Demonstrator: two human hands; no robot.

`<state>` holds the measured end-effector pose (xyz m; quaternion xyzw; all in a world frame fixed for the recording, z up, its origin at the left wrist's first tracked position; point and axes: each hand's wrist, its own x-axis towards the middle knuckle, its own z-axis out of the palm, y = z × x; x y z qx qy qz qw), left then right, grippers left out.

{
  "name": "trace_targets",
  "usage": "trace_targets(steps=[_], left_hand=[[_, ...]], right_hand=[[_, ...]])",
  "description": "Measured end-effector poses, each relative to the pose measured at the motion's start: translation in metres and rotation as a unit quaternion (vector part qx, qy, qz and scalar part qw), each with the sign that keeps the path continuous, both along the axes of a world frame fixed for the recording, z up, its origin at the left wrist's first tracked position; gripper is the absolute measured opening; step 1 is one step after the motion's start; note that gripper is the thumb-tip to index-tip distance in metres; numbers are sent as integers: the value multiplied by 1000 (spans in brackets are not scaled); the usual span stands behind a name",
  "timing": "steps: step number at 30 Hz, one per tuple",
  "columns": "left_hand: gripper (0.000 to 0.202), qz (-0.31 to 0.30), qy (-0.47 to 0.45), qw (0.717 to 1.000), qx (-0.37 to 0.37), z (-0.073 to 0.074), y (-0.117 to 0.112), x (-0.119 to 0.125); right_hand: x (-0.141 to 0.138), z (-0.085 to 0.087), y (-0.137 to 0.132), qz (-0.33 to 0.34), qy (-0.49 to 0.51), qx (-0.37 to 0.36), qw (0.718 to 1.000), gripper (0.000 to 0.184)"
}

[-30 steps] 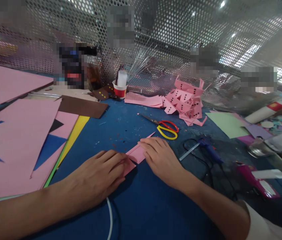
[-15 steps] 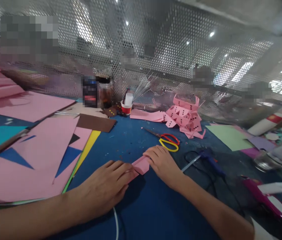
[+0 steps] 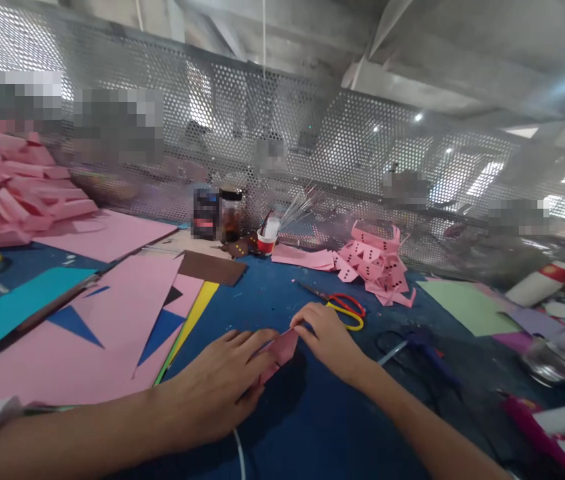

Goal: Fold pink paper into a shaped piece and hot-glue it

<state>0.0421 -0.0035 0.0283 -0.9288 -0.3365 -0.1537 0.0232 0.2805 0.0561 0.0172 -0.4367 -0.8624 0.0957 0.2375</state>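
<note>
Both my hands rest on the blue table (image 3: 302,427) around a small folded pink paper piece (image 3: 282,347). My left hand (image 3: 222,387) presses its fingers down on the left end of the piece, fingers together. On the other side, my right hand (image 3: 327,337) pinches the right end of it with curled fingers. Most of the paper is hidden under my fingers.
Red-and-yellow scissors (image 3: 345,310) lie just behind my right hand. A pile of dotted pink cutouts (image 3: 375,263) sits further back. Large pink sheets (image 3: 92,327) cover the left. A glue gun with cord (image 3: 422,347) lies right. A perforated metal screen (image 3: 312,147) closes the back.
The camera has tilted upward, so the table scene sits lower in view. My hands have closed in on the pink piece, whose pointed tip no longer shows.
</note>
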Motion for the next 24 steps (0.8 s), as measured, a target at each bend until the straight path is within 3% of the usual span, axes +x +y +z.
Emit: trace_targets(steps=[6, 10, 14, 16, 20, 24], left_hand=[[44, 35, -20, 999, -21, 18, 4, -10], [62, 84, -84, 993, -15, 20, 17, -15], [56, 116, -155, 981, -31, 14, 29, -17], [42, 82, -173, 981, -31, 9, 31, -15], [25, -42, -148, 988, -11, -4, 27, -8], [17, -64, -120, 991, 5, -15, 23, 1]], right_hand=[[19, 23, -16, -34, 19, -19, 999, 11], [39, 22, -26, -69, 79, -121, 987, 11], [49, 18, -36, -139, 156, -248, 946, 16], [50, 16, -39, -151, 183, -274, 932, 17], [47, 8, -42, -153, 206, -292, 921, 13], [43, 1, -45, -148, 223, -334, 904, 12]])
